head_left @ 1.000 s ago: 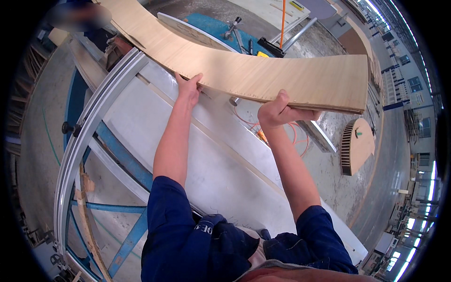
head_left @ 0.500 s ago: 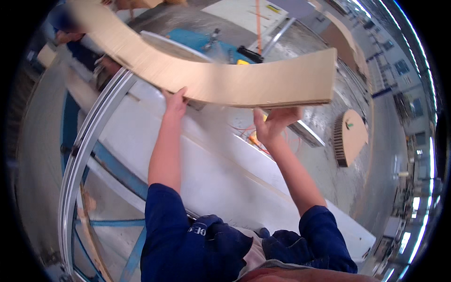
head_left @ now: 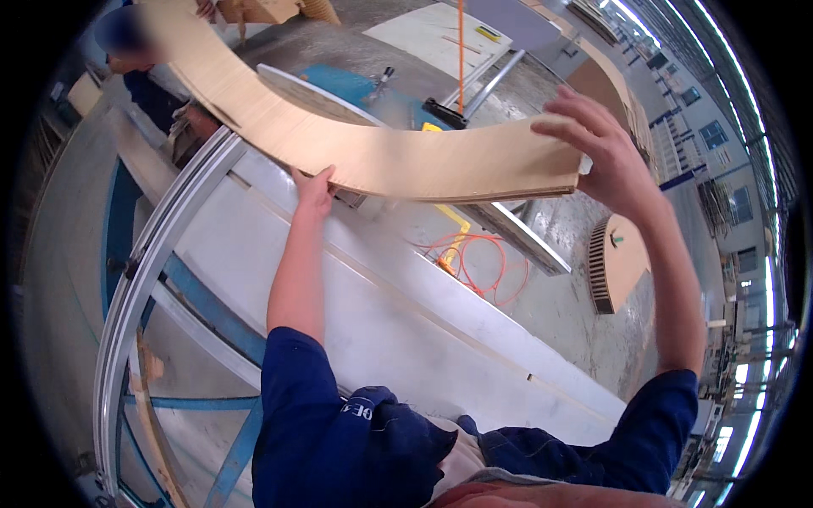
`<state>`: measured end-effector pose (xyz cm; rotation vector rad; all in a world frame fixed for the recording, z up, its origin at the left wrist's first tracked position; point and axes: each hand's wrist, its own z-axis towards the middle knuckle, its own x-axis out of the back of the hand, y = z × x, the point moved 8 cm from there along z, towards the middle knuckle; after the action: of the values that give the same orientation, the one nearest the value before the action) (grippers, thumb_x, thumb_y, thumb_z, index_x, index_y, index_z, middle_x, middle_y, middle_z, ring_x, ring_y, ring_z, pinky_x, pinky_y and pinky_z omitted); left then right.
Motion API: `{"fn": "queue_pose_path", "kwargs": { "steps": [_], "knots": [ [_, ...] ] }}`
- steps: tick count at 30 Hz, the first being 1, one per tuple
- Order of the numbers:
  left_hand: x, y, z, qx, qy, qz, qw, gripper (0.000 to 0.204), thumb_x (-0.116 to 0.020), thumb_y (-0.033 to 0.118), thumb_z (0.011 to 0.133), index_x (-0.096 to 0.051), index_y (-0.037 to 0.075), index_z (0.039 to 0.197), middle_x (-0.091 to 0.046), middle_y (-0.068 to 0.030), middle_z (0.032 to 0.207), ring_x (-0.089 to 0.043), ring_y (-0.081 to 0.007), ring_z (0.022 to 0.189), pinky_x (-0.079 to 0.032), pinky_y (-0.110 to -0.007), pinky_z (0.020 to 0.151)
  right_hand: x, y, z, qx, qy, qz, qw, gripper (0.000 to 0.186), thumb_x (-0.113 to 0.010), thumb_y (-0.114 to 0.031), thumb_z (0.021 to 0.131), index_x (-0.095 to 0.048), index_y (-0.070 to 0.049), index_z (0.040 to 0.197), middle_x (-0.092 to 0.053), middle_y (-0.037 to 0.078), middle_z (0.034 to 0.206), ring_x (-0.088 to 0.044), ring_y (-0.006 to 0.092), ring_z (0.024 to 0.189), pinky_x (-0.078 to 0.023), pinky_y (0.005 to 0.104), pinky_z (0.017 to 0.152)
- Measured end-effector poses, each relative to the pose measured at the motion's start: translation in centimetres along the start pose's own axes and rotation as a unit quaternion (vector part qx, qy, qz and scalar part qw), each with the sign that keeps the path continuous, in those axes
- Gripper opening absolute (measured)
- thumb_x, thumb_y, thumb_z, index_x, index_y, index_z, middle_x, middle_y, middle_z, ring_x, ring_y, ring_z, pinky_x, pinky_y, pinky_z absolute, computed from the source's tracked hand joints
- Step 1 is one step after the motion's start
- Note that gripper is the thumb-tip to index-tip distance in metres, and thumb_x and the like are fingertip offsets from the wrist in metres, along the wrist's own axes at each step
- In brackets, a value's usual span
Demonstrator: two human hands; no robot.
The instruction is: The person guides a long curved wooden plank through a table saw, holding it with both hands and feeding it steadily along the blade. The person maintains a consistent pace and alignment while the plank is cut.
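Note:
A long, curved plywood panel sweeps from the upper left to the right, above the pale work surface. My left hand is closed on its near lower edge, thumb along the edge and the other fingers partly hidden beneath. At the panel's right end is my right hand, its fingers apart and bent over the upper corner, thumb close to the end edge. Whether those fingers touch the wood I cannot tell.
The pale work surface has a metal rail along its left. Beyond lie a metal beam, an orange hose and a curved wooden piece on the floor. Another person stands at the far left by the panel.
My right hand has left the panel's underside and moved up and right to its end, fingers spreading. The panel's right end has dropped slightly. My left hand keeps its hold.

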<state>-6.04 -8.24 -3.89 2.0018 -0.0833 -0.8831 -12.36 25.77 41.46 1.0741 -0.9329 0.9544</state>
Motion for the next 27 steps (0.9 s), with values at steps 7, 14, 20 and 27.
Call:
{"fn": "queue_pose_path", "kwargs": {
  "steps": [7, 14, 20, 27],
  "knots": [
    [0.2, 0.3, -1.3, 0.013, 0.027, 0.008, 1.000, 0.113, -0.071, -0.006, 0.083, 0.002, 0.034, 0.159, -0.042, -0.0118, 0.143, -0.057, -0.0279, 0.113, -0.054, -0.042, 0.071, -3.8, -0.4, 1.8, 0.067, -0.181, 0.086, 0.977, 0.047, -0.078, -0.002, 0.067, -0.077, -0.011, 0.113, -0.074, 0.009, 0.116, -0.062, 0.0311, 0.124, -0.050, 0.0423, 0.108],
    [0.1, 0.4, -1.1, 0.015, 0.027, 0.010, 0.999, 0.117, -0.072, -0.004, 0.082, 0.007, 0.032, 0.160, -0.043, -0.0118, 0.142, -0.057, -0.0254, 0.108, -0.053, -0.040, 0.070, -3.6, -0.4, 1.6, 0.087, -0.150, 0.095, 0.980, 0.047, -0.078, 0.000, 0.067, -0.077, -0.013, 0.112, -0.075, 0.009, 0.112, -0.069, 0.0292, 0.112, -0.056, 0.0411, 0.098],
    [0.2, 0.6, -1.2, 0.019, 0.034, 0.009, 0.999, 0.119, -0.072, -0.005, 0.082, 0.011, 0.029, 0.161, -0.042, -0.0130, 0.142, -0.059, -0.0248, 0.105, -0.053, -0.039, 0.071, -4.1, -0.3, 1.5, 0.099, -0.143, 0.093, 0.980, 0.051, -0.079, 0.001, 0.065, -0.077, -0.013, 0.114, -0.075, 0.009, 0.113, -0.069, 0.0294, 0.112, -0.056, 0.0414, 0.097],
    [0.4, 0.9, -0.8, 0.003, 0.036, 0.026, 0.999, 0.114, -0.071, -0.005, 0.083, 0.006, 0.029, 0.160, -0.043, -0.0125, 0.141, -0.057, -0.0255, 0.109, -0.053, -0.041, 0.074, -4.6, -0.3, 1.4, 0.118, -0.132, 0.095, 0.980, 0.040, -0.077, -0.014, 0.071, -0.077, -0.007, 0.111, -0.075, 0.014, 0.107, -0.071, 0.0320, 0.107, -0.056, 0.0446, 0.101]
  ]
}}
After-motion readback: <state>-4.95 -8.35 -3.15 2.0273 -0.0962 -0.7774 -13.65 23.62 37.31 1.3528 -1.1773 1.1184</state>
